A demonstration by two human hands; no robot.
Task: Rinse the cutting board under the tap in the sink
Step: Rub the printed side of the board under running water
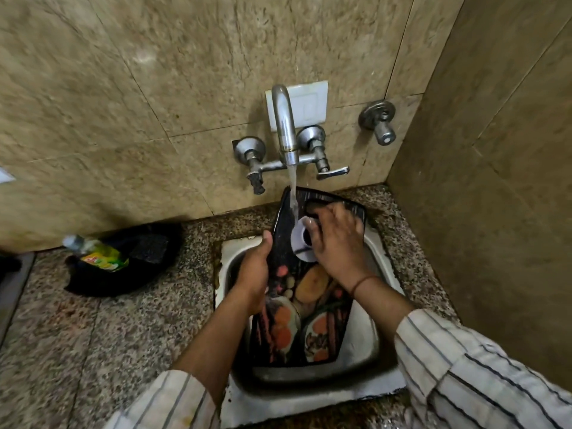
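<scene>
Water is running from the tap (pixel 284 125) onto the top end of the cutting board (pixel 297 305). The board is standing tilted in the sink (pixel 374 335), its bottom end down in the basin and its top end leaning past the back rim. The left hand (pixel 253 274) is gripping the board's left edge. The right hand (pixel 334 243) is lying flat, fingers spread, on the board's wet face. A green bottle (pixel 96 252) is lying on the counter (pixel 93 335) near its back edge, left of the sink.
</scene>
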